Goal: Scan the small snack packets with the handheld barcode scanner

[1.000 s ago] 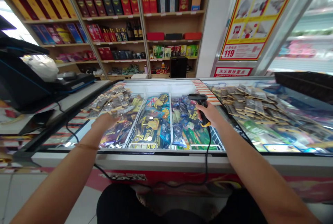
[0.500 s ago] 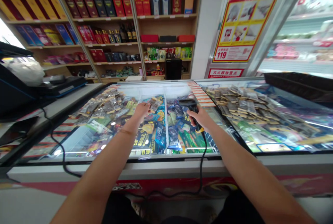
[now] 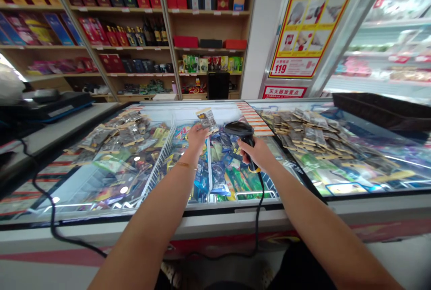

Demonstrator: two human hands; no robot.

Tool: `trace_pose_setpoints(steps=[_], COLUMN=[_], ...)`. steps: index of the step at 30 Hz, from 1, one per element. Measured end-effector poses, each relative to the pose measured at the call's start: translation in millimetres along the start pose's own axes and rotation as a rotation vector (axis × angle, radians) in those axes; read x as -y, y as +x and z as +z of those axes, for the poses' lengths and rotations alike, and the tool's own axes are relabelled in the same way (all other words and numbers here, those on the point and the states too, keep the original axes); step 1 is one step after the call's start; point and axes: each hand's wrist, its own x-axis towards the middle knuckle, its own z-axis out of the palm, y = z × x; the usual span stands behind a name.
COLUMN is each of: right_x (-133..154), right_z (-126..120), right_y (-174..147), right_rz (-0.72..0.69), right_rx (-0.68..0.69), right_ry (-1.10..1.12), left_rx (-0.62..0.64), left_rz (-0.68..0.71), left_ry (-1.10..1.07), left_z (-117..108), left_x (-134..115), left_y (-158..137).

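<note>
Grey, cream-ended packet (image 3: 210, 120) in left hand's (image 3: 197, 136) pinch, now nearer the scanner (image 3: 239, 129) in right hand's (image 3: 258, 151) grip

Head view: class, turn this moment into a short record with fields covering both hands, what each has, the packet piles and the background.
Left-hand grip: closed on a small packet, raised above the freezer glass
Right-hand grip: closed on a black handheld scanner
Scanner and packet: apart, scanner head right of the packet
Scanner cable: hangs down the freezer front
Left pile: similar-looking packets, on glass
Right pile: larger spread of packets, near a dark tray
Background: stocked shelves, red-and-yellow poster
</note>
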Motion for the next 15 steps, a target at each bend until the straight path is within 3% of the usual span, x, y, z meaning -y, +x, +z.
trace_pose_setpoints(steps=[7, 15], right_x=[7, 13], right_z=[4, 7], right_y=[-6, -9], right_rz=[0.033, 0.042], right_rx=[0.036, 0.024], right_ry=[-0.062, -0.108], left_rx=[0.07, 0.041], left_rz=[-0.009, -0.04], left_ry=[-0.117, -0.13], left_z=[-4, -2], left_x=[7, 4], left_y=[5, 2])
